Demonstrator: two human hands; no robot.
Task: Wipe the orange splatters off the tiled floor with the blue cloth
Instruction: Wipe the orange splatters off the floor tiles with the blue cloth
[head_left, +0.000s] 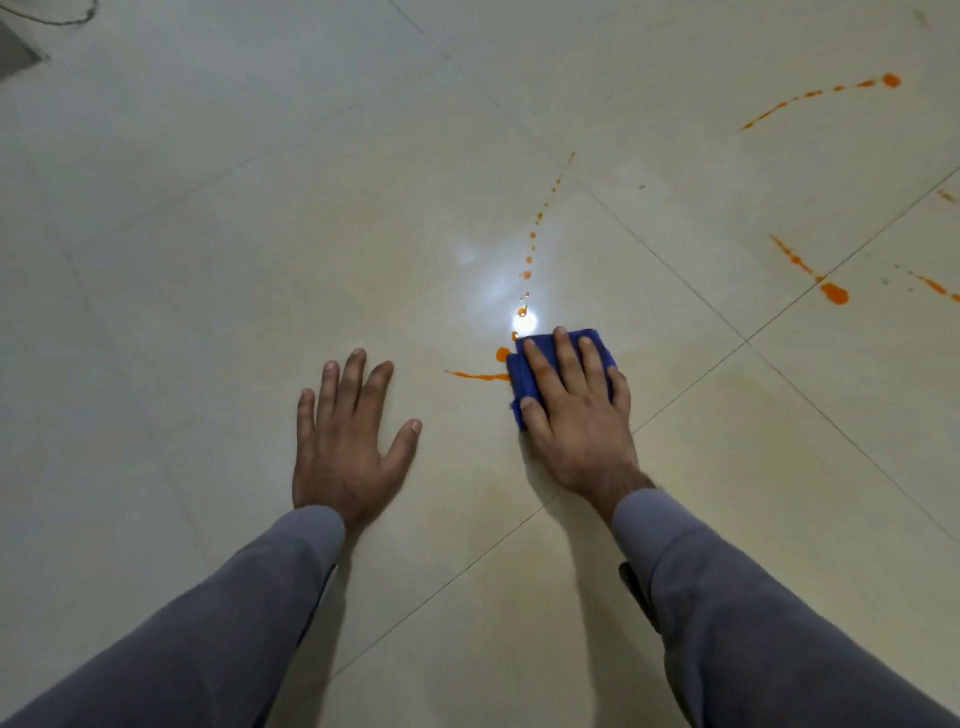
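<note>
My right hand (576, 415) lies flat on the folded blue cloth (522, 376), pressing it to the cream tiled floor (260, 260). An orange streak (475, 375) and a round orange blob (502, 355) touch the cloth's left edge. A dotted orange trail (535, 228) runs away from the cloth toward the far right. My left hand (345, 441) rests palm down on the bare tile, fingers spread, holding nothing, a hand's width left of the streak.
More orange splatters lie to the right: a curved dotted arc (821, 93), a streak ending in a large drop (834, 294), and marks at the right edge (935, 285). A lamp glare (523, 323) shines beside the cloth. A dark cable (78, 18) loops at far left.
</note>
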